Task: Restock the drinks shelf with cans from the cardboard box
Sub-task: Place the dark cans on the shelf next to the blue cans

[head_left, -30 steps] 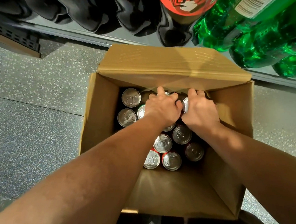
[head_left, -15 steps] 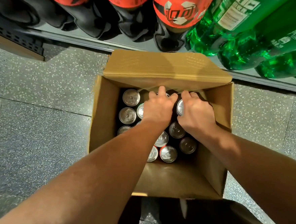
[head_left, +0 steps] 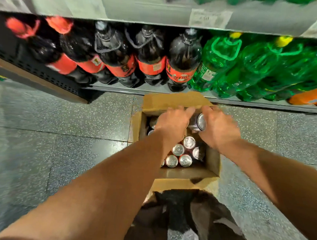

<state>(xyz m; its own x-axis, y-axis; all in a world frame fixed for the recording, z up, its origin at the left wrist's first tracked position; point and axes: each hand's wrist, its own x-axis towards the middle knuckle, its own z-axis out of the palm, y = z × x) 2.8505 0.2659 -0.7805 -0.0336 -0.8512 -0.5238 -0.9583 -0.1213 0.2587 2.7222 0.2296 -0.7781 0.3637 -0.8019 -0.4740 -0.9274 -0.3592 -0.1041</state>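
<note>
While price tags (head_left: 208,18) along the shelf edge (head_left: 143,10) are blurring past reading, a person is working over a cardboard box (head_left: 212,161) on the speckled floor. The right hand (head_left: 219,129) is gripping a dark can (head_left: 197,122), its silver top tilted, fingers wrapped round its far side. The left hand (head_left: 172,122) is curling beside it; whether it is holding anything cannot be told. More cans (head_left: 186,151) are standing in the box below red-labelled cola bottles (head_left: 180,65) and green bottles (head_left: 232,68).

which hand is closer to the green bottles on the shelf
Right. The right hand, gripping a can over the cardboard box, sits below the green bottles; the left hand lies below the dark bottles.
</note>
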